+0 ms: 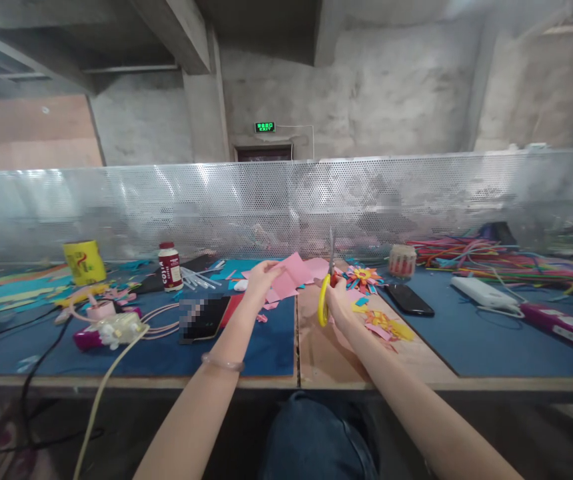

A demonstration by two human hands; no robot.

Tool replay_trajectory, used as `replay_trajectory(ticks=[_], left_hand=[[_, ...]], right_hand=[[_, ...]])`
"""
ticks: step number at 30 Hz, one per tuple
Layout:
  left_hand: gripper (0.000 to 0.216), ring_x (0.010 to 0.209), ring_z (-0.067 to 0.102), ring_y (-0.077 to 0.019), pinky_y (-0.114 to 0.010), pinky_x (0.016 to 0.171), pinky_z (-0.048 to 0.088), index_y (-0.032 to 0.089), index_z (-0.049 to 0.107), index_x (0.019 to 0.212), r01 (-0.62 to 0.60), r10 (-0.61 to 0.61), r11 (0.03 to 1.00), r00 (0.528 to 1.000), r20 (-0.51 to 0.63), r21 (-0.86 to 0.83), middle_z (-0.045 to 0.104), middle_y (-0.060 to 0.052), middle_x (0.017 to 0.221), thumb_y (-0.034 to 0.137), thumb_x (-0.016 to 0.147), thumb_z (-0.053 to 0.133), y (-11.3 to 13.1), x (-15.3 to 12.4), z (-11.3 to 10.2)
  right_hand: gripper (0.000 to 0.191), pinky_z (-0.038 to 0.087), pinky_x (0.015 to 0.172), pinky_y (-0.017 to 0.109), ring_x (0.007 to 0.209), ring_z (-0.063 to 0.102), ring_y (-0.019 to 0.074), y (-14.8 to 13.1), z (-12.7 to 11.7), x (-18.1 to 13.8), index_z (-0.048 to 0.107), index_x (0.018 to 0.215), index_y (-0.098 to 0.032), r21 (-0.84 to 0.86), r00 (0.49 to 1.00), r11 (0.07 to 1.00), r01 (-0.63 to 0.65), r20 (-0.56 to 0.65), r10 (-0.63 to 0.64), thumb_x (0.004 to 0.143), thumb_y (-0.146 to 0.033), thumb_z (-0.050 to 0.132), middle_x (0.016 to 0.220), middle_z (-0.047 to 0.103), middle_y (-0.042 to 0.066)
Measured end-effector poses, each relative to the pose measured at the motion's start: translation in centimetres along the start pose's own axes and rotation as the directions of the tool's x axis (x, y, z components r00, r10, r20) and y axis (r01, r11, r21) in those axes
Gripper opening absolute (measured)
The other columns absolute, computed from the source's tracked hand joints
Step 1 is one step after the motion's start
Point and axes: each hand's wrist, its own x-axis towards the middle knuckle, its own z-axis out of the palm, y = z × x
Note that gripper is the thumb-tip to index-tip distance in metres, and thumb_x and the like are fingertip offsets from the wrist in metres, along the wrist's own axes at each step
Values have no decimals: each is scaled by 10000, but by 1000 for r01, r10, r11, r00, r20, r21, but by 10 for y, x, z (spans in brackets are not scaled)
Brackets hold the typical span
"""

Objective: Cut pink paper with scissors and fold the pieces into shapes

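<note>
My left hand (262, 279) pinches a piece of pink paper (294, 271), which tilts up above the table. To its right, my right hand (337, 301) is wrapped round a pair of scissors (324, 300) with yellow handles. The blades point upward, apart from the paper, and whether they are spread is hard to make out. More pink paper lies behind and beneath both hands. Just beyond the right hand is a multicoloured paper flower (364, 277). Yellow and pink paper scraps (389, 325) lie on the bare wood beside the right forearm.
A black phone (409, 299), a white power bank (485, 293) and a purple power strip (564, 325) lie right. A brown bottle (169, 268), a yellow tin (84, 262) and cables stand or lie left. A perforated metal screen (286, 207) closes off the table's back.
</note>
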Motion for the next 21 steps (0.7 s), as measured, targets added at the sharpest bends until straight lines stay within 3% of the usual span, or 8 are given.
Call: replay_trajectory(ticks=[2,6,8,10,13,15,21], left_hand=[[384,621,570,-154,-244,568,408,133,638,806,4,-3,1000,997,-82,16,648,-54,731,389,532,721,5,8,-9],[429,558,549,-135,-241,537,399,121,643,831,-72,74,997,985,-155,24,634,-41,680,417,528,708,25,24,-25],[397,588,555,-137,-240,552,400,121,646,819,-158,167,986,965,-203,58,632,-43,699,407,549,695,41,30,-31],[382,635,566,-150,-239,567,402,124,648,826,-228,254,964,939,-233,135,634,-49,733,400,565,687,60,34,-34],[338,661,567,-164,-241,568,401,120,649,808,-286,332,932,920,-207,222,636,-58,738,376,589,673,85,33,-30],[283,670,568,-170,-246,577,398,128,652,776,-302,360,906,918,-166,297,637,-58,728,350,601,668,96,29,-24],[260,811,565,-199,-287,704,401,164,635,808,-353,435,822,896,-92,446,636,-57,840,340,619,667,98,16,1]], right_hand=[[278,430,591,243,698,532,153,-4,0,-2,422,842,-220,-19,999,1000,3,41,-2,652,-345,580,762,529,-7],[229,413,501,237,575,527,129,-11,1,-9,509,812,-171,20,956,1000,-20,293,13,718,-367,579,606,523,-29],[230,430,508,238,584,538,122,-12,2,-12,540,849,-140,17,936,999,-30,352,23,769,-354,564,647,552,-14],[236,474,586,262,679,567,126,-12,3,-16,549,944,-125,9,929,999,-32,368,26,824,-328,532,811,588,22],[271,492,724,341,857,571,160,-13,6,-21,518,1078,-141,2,918,999,-38,394,34,863,-305,493,1041,555,59],[292,482,763,368,914,559,183,-13,6,-24,510,1104,-147,0,913,999,-38,406,34,859,-306,499,1089,539,64],[299,480,770,376,922,557,184,-15,3,-27,503,1114,-146,-3,903,1000,-17,430,17,859,-303,500,1098,535,69]])
